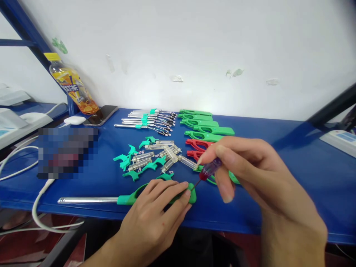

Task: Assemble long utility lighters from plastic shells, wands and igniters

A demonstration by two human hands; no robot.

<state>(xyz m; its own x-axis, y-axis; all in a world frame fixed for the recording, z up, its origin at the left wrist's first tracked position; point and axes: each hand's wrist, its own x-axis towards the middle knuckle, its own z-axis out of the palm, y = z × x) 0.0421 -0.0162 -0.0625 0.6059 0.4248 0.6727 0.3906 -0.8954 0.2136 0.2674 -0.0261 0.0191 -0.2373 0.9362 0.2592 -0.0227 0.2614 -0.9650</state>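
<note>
Along the table's front edge lies a green long-nosed gas lighter [129, 199], its metal tube pointing left. My left hand [160, 207] is closed over the lighter's handle and presses it to the table, covering most of it. Between the thumb and fingers of my right hand [244, 167] is a small screwdriver [210, 169] with a purple and red handle. Its thin shaft slants down to the handle's right end, by my left fingertips. Whether the tip sits in a screw is too small to tell. Behind my hands are clear fuel tanks [141, 164] and loose turquoise triggers [132, 175].
Metal lighter tubes with wires [144, 120] lie in a row at the back. Green handle shells [208, 130] and red ones [198, 142] are stacked to their right. Leftward are a phone [101, 115], a drink bottle [73, 87] and a white cable [37, 204]. A wall rises behind.
</note>
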